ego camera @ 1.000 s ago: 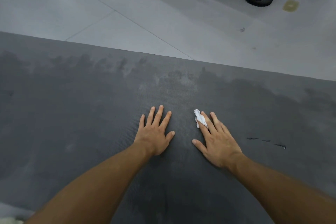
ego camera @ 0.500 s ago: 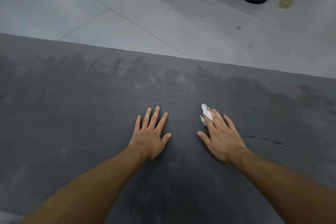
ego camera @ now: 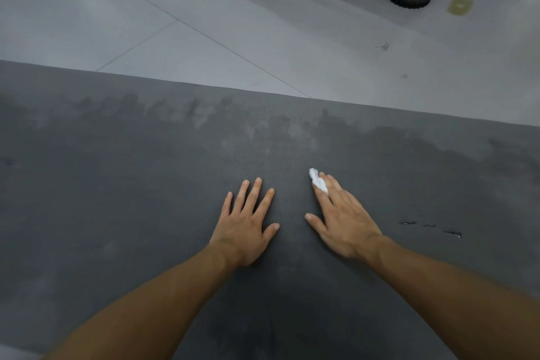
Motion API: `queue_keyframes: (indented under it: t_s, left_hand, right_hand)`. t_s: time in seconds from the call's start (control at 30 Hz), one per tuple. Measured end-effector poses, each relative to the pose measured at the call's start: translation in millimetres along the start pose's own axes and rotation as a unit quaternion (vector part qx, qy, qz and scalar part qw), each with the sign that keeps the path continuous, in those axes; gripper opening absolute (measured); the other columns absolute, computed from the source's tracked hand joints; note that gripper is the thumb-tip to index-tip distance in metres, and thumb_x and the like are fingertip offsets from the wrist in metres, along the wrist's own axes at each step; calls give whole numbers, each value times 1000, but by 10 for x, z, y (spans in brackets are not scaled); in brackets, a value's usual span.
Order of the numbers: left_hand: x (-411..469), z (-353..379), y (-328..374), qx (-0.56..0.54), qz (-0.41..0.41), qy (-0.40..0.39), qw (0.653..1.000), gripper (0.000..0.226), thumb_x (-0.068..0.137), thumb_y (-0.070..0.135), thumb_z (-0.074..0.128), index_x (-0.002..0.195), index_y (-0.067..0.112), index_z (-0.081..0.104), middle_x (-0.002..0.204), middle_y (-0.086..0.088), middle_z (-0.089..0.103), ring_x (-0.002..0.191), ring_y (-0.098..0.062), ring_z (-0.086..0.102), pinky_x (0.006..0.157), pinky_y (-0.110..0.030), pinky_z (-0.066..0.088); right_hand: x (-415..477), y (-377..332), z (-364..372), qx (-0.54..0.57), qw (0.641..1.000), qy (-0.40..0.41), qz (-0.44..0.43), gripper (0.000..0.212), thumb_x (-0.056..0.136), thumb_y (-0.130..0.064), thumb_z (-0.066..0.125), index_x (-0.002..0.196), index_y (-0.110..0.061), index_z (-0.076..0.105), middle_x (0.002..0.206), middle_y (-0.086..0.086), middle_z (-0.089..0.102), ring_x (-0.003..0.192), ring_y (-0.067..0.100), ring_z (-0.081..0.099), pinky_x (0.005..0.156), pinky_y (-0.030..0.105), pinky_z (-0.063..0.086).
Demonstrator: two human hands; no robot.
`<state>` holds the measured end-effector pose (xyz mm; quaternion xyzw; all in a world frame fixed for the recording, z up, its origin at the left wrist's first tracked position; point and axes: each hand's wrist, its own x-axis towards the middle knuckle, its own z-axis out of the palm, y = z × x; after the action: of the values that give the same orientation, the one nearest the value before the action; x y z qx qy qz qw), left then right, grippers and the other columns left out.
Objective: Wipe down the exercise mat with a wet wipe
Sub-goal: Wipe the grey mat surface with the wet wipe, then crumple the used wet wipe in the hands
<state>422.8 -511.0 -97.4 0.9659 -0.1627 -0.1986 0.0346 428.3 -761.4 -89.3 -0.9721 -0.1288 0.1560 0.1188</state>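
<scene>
exercise mat (ego camera: 117, 199) — far edge well beyond flat hands (ego camera: 247, 222) (ego camera: 344, 225), wet wipe (ego camera: 318, 181)

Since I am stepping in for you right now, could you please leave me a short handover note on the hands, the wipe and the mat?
Left hand: open, flat on the exercise mat.
Right hand: fingers straight, pressing the wet wipe onto the mat; only a bunched white end shows by the index finger.
Done: dark, damp-looking streaks run across the mat's far band.
Left: a paler patch just ahead of the hands looks dry, so probably wipe there next. Mind the small tears to the right.
</scene>
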Motion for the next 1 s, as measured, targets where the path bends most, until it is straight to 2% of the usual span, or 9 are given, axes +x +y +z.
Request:
queue_keyframes:
  t_s: [0.13, 0.23, 0.37, 0.5, 0.6, 0.67, 0.73, 0.83, 1.0]
  left_hand:
    - [-137, -11, -16, -42, 6, 27, 999, 75, 104, 59, 33, 164, 32, -3, 171, 4, -18, 156, -19, -19, 128, -47, -3]
    - [-221, -49, -48, -106, 16, 42, 993, 72, 102, 47, 49, 163, 30, 15, 172, 6, 1, 158, -17, -4, 129, -44, 3]
    - [-309, -193, -120, -234, 4, 110, 966, 50, 95, 28, 59, 144, 24, 50, 148, 7, 48, 137, -15, 43, 114, -39, 39]
    - [-353, -333, -237, -388, -105, 146, 904, 32, 99, 25, 54, 130, 29, 58, 129, 10, 57, 119, -8, 56, 100, -40, 50]
    - [-334, -514, -400, -471, -151, 178, 851, 27, 98, 20, 58, 124, 26, 62, 120, 7, 62, 109, -9, 63, 99, -39, 52]
    - [-328, -716, -568, -496, -148, 188, 835, 24, 98, 16, 61, 121, 21, 65, 117, 5, 68, 103, -9, 67, 97, -36, 54]
    - [-361, -960, -772, -494, -137, 190, 837, 21, 98, 14, 63, 118, 19, 68, 109, 7, 73, 97, -6, 69, 91, -25, 54]
    - [-487, -1346, -1076, -463, -136, 168, 859, 17, 99, 17, 63, 114, 20, 70, 100, 12, 75, 94, -2, 70, 79, -16, 50]
    - [-827, -1848, -1383, -431, -164, 150, 875, 15, 101, 23, 58, 110, 19, 70, 101, 7, 76, 92, -5, 72, 89, -38, 59]
  right_hand:
    - [133, -362, 57, 94, 995, 21, -6, 70, 107, -39, 38, 165, -21, 2, 173, -2, -1, 158, 13, -5, 128, 32, 8]
    - [233, -635, 40, 135, 985, -5, -106, 62, 107, -17, 39, 164, -28, 17, 170, -10, 16, 156, 4, 10, 127, 27, 15]
    - [414, -1178, -13, 334, 938, 34, -89, 49, 104, 4, 41, 147, -15, 55, 156, -5, 47, 145, 6, 41, 122, 18, 25]
    - [599, -1566, -134, 408, 910, 64, 16, 51, 102, -4, 49, 146, -29, 53, 129, -5, 66, 117, 14, 61, 100, 22, 45]
    - [751, -1750, -265, 445, 891, 84, 35, 31, 96, -4, 57, 117, -24, 68, 102, -6, 75, 100, 19, 69, 80, 24, 51]
    - [838, -1886, -409, 498, 863, 77, 35, 21, 94, -4, 62, 104, -19, 73, 95, -2, 77, 96, 20, 72, 81, 31, 57]
    - [903, -2023, -561, 536, 841, 71, 19, 18, 94, -6, 66, 105, -17, 76, 98, 1, 78, 97, 22, 73, 92, 45, 57]
    - [967, -2243, -781, 591, 804, 62, -14, 15, 94, -9, 70, 103, -17, 79, 97, 4, 79, 100, 26, 74, 96, 52, 56]
    - [1032, -2676, -1025, 608, 791, 48, -47, 6, 92, -18, 74, 96, -18, 78, 92, 2, 79, 95, 24, 74, 93, 51, 58]
